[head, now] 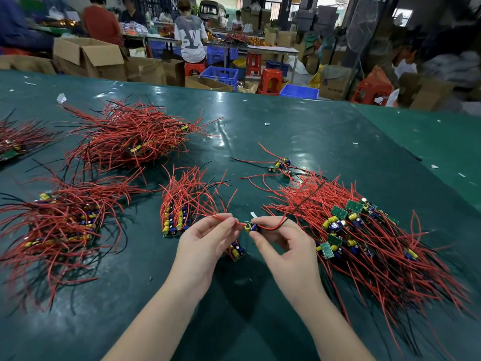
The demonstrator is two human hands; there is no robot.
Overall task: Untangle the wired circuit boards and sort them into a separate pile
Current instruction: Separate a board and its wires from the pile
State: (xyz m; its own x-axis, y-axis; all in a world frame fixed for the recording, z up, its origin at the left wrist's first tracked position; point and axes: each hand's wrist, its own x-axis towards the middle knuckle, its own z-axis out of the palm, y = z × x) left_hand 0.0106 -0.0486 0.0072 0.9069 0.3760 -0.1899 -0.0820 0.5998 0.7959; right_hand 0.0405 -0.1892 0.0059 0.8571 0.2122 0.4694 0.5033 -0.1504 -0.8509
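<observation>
Left hand point(205, 237) pinches red wire point(221, 218) | right hand point(279, 237) pinches circuit board point(251, 227), lower centre, above green table point(338, 142) | tangled heap point(364, 235) lower right | neat small pile point(179, 214) just left of hands

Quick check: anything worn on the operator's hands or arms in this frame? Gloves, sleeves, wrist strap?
Nothing worn. The left hand and right hand are bare, no gloves, rings or finger cots visible. Both forearms are bare down to the bottom edge of the picture: no sleeves, watch or wrist strap in view.
</observation>
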